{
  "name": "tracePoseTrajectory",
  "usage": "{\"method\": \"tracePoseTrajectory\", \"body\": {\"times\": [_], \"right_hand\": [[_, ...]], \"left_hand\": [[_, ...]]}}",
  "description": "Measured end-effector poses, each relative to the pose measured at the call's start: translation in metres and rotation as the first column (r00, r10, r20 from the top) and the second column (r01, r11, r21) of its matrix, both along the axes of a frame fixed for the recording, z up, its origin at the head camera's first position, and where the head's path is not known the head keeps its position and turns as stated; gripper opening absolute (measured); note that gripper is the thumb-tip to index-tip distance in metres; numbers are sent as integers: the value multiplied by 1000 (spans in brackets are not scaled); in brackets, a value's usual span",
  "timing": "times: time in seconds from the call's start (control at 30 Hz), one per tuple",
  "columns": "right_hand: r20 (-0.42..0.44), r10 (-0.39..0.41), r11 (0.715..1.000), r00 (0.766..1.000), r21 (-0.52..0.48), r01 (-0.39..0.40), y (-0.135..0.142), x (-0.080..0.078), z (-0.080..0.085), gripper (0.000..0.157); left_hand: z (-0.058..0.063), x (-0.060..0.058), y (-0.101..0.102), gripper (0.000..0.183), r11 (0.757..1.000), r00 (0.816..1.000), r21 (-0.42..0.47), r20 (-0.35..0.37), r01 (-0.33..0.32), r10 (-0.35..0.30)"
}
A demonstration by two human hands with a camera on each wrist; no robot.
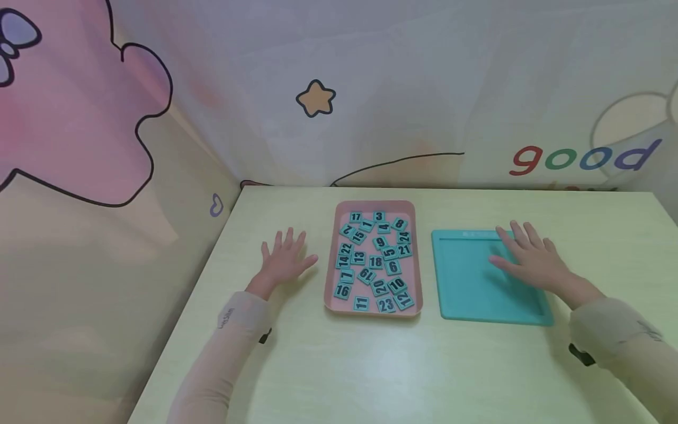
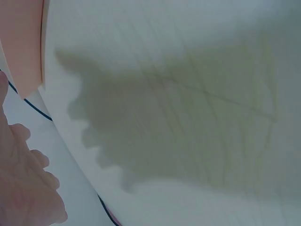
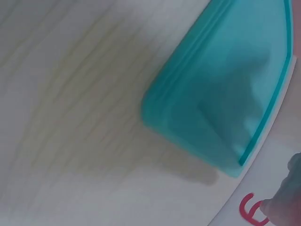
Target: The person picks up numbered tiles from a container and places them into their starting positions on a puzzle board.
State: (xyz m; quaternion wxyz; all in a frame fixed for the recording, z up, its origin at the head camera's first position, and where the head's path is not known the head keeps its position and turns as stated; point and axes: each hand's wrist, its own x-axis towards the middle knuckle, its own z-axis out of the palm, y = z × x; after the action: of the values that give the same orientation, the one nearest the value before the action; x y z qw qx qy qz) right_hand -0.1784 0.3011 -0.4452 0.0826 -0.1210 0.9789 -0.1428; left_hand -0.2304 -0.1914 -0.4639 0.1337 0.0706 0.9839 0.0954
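Head view: the left hand [image 1: 281,260] holds nothing, fingers spread, beside the left edge of a pink tray [image 1: 375,205]. Equally empty and splayed, the right hand [image 1: 535,259] hovers over the right part of a turquoise tray [image 1: 466,282]. Numbered tiles [image 1: 375,261] lie scattered in the pink tray, between the hands; both trays rest on a pale table [image 1: 371,371].

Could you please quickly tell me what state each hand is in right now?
Left hand: open, fingers spread, holding nothing.
Right hand: open, fingers spread, above the teal tray, holding nothing.
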Motion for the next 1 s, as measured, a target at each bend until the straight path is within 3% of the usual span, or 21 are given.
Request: {"method": "tracePoseTrajectory", "body": {"times": [0.47, 0.73, 0.9, 1.0], "right_hand": [[-19, 116, 993, 993, 36, -116, -47, -14, 17, 80], [-8, 143, 989, 990, 29, -143, -79, -25, 26, 79], [-64, 161, 987, 985, 33, -160, -92, -37, 19, 80], [-104, 172, 985, 980, 12, -172, -99, -44, 18, 80]], "left_hand": [[8, 4, 27, 77, 998, 998, -11, -19, 60, -60], [8, 7, 43, 69, 994, 992, 26, -76, 102, -99], [9, 7, 49, 66, 991, 988, 90, -125, 103, -91], [9, 6, 53, 62, 981, 987, 174, -149, 84, -58]]}}
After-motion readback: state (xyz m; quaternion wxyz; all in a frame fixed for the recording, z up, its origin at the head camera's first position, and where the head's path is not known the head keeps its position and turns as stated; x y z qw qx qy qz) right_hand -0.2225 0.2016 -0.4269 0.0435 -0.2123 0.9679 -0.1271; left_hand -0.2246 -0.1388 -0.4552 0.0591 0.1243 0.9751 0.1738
